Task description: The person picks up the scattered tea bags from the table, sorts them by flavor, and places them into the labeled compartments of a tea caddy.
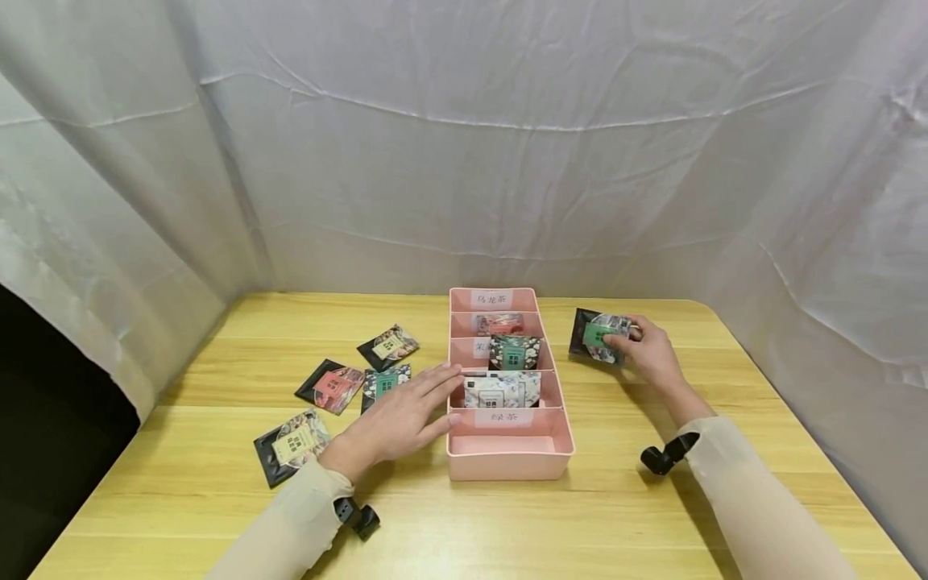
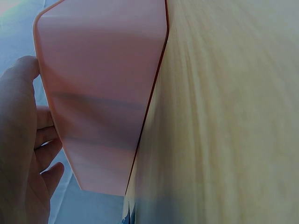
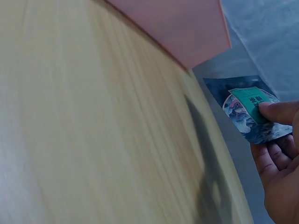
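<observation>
**A one-edge pinch on a green-labelled packet [image 1: 590, 340]**

My right hand [image 1: 652, 354] clamps the packet by its near right edge, thumb over the label and fingers underneath. It is off the table [image 1: 500, 524], right of the pink box [image 1: 507, 466] and apart from it. Since the far end has no support, I judge that a slackening thumb would let it swivel or drop. Carried too low towards the box, it could snag on the rim.

My left hand [image 1: 402, 415] clasps nothing: its fingers are extended, tips touching the box's left edge. A hard sideways push there might skid the box or tip it. That hand also partly covers a second green-labelled packet [image 1: 383, 383], and my left sleeve [image 1: 300, 511] is close to a yellow-labelled packet [image 1: 292, 443], so a careless sweep could drag either. Inside the box, a dark floral packet [image 1: 513, 353] stands above its divider, and a brushing hand might knock it askew.
</observation>
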`<action>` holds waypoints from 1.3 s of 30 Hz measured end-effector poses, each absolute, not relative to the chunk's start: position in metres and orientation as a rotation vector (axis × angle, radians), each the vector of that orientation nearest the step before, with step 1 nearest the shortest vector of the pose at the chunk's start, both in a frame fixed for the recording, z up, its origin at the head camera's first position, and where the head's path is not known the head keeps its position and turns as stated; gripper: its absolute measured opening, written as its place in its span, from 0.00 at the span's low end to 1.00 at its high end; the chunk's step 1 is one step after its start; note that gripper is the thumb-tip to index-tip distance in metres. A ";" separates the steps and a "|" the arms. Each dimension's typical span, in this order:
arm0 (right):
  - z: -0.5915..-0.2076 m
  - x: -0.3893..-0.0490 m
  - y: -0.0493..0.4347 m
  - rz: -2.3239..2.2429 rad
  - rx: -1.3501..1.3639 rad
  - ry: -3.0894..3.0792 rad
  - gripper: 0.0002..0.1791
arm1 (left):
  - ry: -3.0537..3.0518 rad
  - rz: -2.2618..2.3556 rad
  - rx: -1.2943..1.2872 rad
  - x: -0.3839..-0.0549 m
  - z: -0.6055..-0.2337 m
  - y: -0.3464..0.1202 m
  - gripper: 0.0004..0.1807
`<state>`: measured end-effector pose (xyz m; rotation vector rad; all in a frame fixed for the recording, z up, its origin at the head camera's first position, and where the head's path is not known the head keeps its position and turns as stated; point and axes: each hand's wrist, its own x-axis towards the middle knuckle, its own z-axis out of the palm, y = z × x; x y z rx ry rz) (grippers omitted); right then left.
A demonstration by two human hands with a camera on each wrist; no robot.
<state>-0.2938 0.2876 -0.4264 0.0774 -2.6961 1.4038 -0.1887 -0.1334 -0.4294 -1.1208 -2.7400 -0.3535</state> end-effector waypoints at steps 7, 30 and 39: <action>-0.420 -0.289 0.283 1.443 0.080 -2.635 0.23 | -2.727 -0.371 -1.126 -0.189 -0.430 -0.133 0.36; -0.394 -0.269 0.259 1.592 0.148 -2.408 0.27 | -2.722 -0.363 -1.127 -0.189 -0.431 -0.134 0.36; -0.389 -0.260 0.252 1.556 0.239 -2.384 0.26 | -2.713 -0.348 -1.121 -0.189 -0.431 -0.134 0.37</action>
